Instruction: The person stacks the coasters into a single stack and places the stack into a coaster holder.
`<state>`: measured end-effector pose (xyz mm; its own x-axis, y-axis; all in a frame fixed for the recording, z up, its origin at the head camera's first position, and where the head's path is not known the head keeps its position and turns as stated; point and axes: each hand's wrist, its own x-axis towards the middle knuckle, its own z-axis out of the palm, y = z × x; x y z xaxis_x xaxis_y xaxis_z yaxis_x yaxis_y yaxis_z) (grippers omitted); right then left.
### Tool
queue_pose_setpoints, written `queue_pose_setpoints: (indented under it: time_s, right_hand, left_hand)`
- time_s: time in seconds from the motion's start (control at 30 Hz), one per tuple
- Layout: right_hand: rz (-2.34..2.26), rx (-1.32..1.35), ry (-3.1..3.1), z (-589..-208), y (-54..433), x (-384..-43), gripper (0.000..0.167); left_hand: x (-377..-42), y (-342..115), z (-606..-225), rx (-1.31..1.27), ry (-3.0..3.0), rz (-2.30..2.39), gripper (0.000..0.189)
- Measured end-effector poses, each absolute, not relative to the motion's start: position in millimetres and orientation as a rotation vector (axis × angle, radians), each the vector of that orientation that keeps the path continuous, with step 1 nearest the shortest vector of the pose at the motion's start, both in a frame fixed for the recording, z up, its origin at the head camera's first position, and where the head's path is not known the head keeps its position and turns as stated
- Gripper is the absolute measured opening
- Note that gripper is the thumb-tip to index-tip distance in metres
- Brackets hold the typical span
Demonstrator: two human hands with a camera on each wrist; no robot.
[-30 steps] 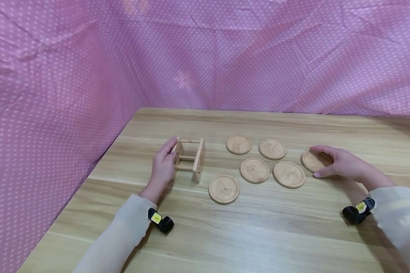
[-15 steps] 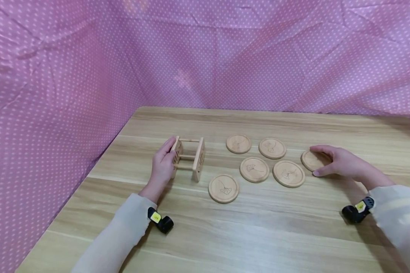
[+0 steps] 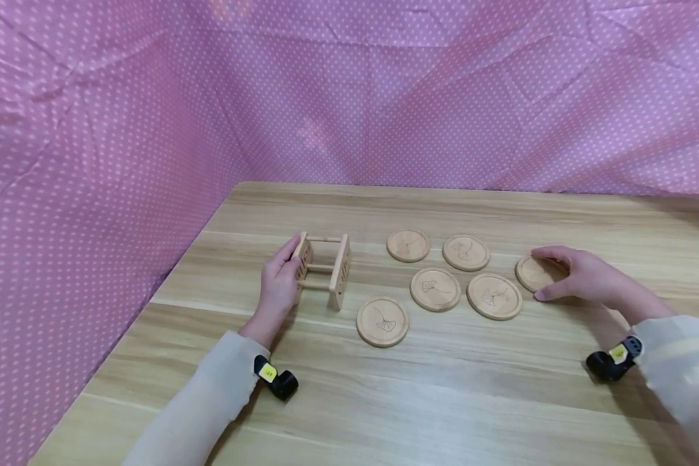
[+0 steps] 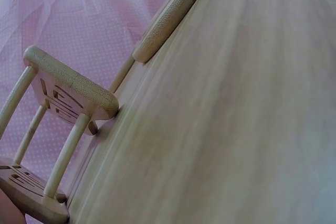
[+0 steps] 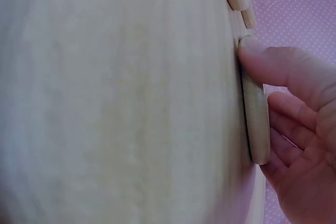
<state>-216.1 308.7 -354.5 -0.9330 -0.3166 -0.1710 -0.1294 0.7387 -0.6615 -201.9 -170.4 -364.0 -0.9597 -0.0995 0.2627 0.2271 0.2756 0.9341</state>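
Note:
On the left of the head view, my left hand (image 3: 278, 279) holds the near-left panel of a small wooden coaster rack (image 3: 340, 272), two slotted side panels joined by dowels. In the left wrist view the rack (image 4: 73, 83) stands on the table, with only a bit of my hand at the lower left corner. My right hand (image 3: 589, 278) pinches a round wooden coaster (image 3: 536, 274) by its rim at the far right. The right wrist view shows my thumb on one end of that coaster (image 5: 255, 121) and the fingers behind it, the disc lying close to the tabletop.
Several more round coasters with engraved leaf designs lie flat between my hands, among them a front one (image 3: 382, 322) and one beside the held disc (image 3: 494, 297). The wooden table (image 3: 443, 401) ends at a pink dotted cloth (image 3: 373, 97) behind and to the left.

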Motion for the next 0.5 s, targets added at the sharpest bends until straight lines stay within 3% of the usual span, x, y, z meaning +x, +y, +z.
queue_pose_setpoints:
  time_s: [0.5]
  right_hand:
    - [-0.989, -0.428, 2.753, -349.2, 295.6, -216.6, 0.086]
  left_hand:
    - [-199.1, -167.0, -362.5, -0.053, -2.259, -1.772, 0.044]
